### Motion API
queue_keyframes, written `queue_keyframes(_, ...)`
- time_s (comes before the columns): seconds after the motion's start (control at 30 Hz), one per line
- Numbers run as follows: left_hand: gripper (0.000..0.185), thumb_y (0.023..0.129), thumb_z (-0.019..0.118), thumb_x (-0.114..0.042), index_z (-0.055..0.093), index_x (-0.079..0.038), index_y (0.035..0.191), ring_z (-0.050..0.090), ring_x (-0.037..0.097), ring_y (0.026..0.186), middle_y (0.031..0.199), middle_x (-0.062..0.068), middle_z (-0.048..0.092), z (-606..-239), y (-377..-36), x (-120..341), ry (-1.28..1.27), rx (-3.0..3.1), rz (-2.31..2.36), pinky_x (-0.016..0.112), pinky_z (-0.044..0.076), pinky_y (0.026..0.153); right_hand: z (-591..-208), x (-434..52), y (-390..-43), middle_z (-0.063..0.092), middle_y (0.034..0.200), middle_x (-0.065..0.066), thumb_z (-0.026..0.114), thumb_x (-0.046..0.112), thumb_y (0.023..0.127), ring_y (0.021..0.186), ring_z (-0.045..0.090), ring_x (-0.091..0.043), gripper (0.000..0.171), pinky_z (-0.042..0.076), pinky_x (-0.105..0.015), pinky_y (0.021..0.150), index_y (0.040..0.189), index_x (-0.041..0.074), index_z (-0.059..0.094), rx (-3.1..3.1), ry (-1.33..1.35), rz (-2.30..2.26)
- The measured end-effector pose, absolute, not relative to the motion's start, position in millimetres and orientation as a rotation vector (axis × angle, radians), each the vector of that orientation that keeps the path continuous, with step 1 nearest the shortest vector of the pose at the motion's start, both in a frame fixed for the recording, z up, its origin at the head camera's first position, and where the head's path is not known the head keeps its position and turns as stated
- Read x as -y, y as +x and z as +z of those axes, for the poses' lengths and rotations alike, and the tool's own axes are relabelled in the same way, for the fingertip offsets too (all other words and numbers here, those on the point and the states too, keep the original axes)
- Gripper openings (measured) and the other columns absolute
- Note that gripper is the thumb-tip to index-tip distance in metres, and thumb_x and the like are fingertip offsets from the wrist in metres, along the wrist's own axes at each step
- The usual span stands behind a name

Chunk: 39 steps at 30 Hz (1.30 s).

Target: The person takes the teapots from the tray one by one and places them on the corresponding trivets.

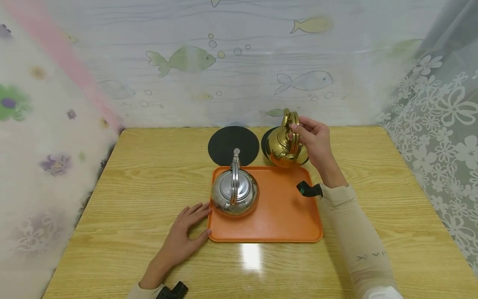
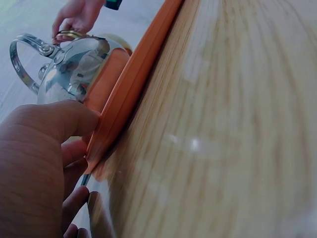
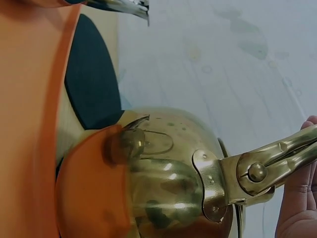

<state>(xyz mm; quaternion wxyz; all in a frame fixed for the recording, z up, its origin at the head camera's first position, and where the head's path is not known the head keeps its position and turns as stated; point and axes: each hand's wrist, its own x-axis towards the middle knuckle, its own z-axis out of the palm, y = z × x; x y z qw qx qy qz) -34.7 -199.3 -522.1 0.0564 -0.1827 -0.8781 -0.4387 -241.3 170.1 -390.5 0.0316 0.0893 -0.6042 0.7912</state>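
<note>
A gold teapot-style kettle [image 1: 278, 143] stands at the back right, over a black round mat [image 1: 263, 143] that it mostly hides. My right hand [image 1: 317, 141] grips its raised handle between thumb and fingers; in the right wrist view the handle [image 3: 277, 161] runs into that hand. A silver kettle [image 1: 242, 203] sits upright on the left part of the orange tray [image 1: 280, 232], its handle up and spout toward the back. My left hand [image 1: 181, 238] rests at the tray's left edge, fingers extended, with the thumb touching the rim in the left wrist view.
Another black round mat [image 1: 228, 141] lies behind the tray, left of the gold kettle. The wooden table [image 1: 149, 174] reaches a fish-patterned curtain [image 1: 239, 83] at the back. Lace fabric [image 1: 448, 124] hangs along the right side.
</note>
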Motion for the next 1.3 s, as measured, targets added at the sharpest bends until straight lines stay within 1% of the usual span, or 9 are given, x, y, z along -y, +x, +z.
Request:
queue_keyframes(0.1, 0.054, 0.090, 0.079, -0.023, 0.062, -0.021, 0.142, 0.044, 0.034, 0.143, 0.150, 0.002, 0.055, -522, -35, 199, -0.555, 2.668, -1.338, 0.063, 0.021, 0.119, -391, -171, -245, 0.074, 0.093, -0.003, 0.065, -0.003, 0.096, 0.074, 0.072, -0.016, 0.034, 0.063, -0.025, 0.067, 0.125, -0.019, 0.057, 1.863, 0.287, 2.429)
queue_keyframes(0.2, 0.054, 0.090, 0.078, -0.023, 0.062, -0.021, 0.142, 0.044, 0.034, 0.143, 0.151, 0.002, 0.055, -522, -35, 199, -0.551, 2.675, -1.339, 0.063, 0.021, 0.119, -392, -173, -249, 0.073, 0.093, -0.002, 0.064, -0.003, 0.096, 0.078, 0.071, -0.015, 0.037, 0.063, -0.025, 0.068, 0.127, -0.021, 0.055, 1.875, 0.295, 2.413)
queue_keyframes(0.3, 0.054, 0.090, 0.079, -0.023, 0.062, -0.022, 0.142, 0.044, 0.033, 0.143, 0.150, 0.002, 0.055, -522, -35, 199, -0.549, 2.675, -1.337, 0.063, 0.022, 0.119, -392, -173, -253, 0.073, 0.094, -0.002, 0.064, -0.003, 0.096, 0.082, 0.071, -0.015, 0.033, 0.063, -0.026, 0.070, 0.125, -0.016, 0.058, 1.876, 0.297, 2.411)
queue_keyframes(0.5, 0.054, 0.090, 0.079, -0.022, 0.062, -0.021, 0.141, 0.044, 0.034, 0.143, 0.150, 0.003, 0.055, -521, -35, 199, -0.554, 2.669, -1.333, 0.063, 0.022, 0.119, -389, -175, -261, 0.072, 0.093, -0.003, 0.065, -0.002, 0.096, 0.074, 0.072, -0.015, 0.023, 0.062, -0.024, 0.069, 0.118, -0.008, 0.063, 1.852, 0.295, 2.427)
queue_keyframes(0.57, 0.054, 0.090, 0.079, -0.022, 0.062, -0.021, 0.141, 0.044, 0.034, 0.143, 0.150, 0.003, 0.055, -521, -35, 198, -0.554, 2.669, -1.331, 0.063, 0.022, 0.119, -389, -175, -264, 0.073, 0.093, -0.003, 0.065, -0.002, 0.096, 0.071, 0.072, -0.015, 0.025, 0.062, -0.024, 0.068, 0.120, -0.009, 0.062, 1.848, 0.298, 2.425)
queue_keyframes(0.8, 0.054, 0.089, 0.079, -0.022, 0.063, -0.020, 0.141, 0.044, 0.034, 0.143, 0.150, 0.003, 0.056, -520, -34, 198, -0.550, 2.671, -1.336, 0.063, 0.022, 0.119, -388, -176, -273, 0.073, 0.096, -0.004, 0.065, -0.002, 0.096, 0.072, 0.071, -0.015, 0.038, 0.062, -0.025, 0.068, 0.128, -0.020, 0.055, 1.839, 0.322, 2.430)
queue_keyframes(0.97, 0.054, 0.090, 0.079, -0.022, 0.063, -0.020, 0.141, 0.044, 0.034, 0.143, 0.150, 0.002, 0.055, -521, -34, 198, -0.551, 2.671, -1.334, 0.062, 0.022, 0.119, -388, -177, -278, 0.073, 0.099, -0.006, 0.064, -0.002, 0.096, 0.077, 0.072, -0.016, 0.029, 0.063, -0.025, 0.069, 0.123, -0.014, 0.061, 1.822, 0.315, 2.459)
queue_keyframes(1.07, 0.054, 0.090, 0.079, -0.023, 0.063, -0.021, 0.141, 0.044, 0.034, 0.143, 0.150, 0.001, 0.055, -522, -34, 198, -0.549, 2.675, -1.335, 0.062, 0.021, 0.119, -388, -177, -279, 0.073, 0.099, -0.007, 0.065, -0.002, 0.096, 0.075, 0.071, -0.016, 0.024, 0.062, -0.025, 0.068, 0.119, -0.009, 0.064, 1.807, 0.314, 2.476)
queue_keyframes(1.3, 0.054, 0.090, 0.079, -0.023, 0.062, -0.022, 0.141, 0.043, 0.033, 0.144, 0.151, 0.000, 0.055, -523, -35, 199, -0.543, 2.675, -1.339, 0.062, 0.020, 0.120, -386, -178, -282, 0.071, 0.097, -0.008, 0.066, -0.002, 0.095, 0.074, 0.070, -0.017, 0.025, 0.062, -0.024, 0.068, 0.118, -0.013, 0.063, 1.770, 0.340, 2.515)
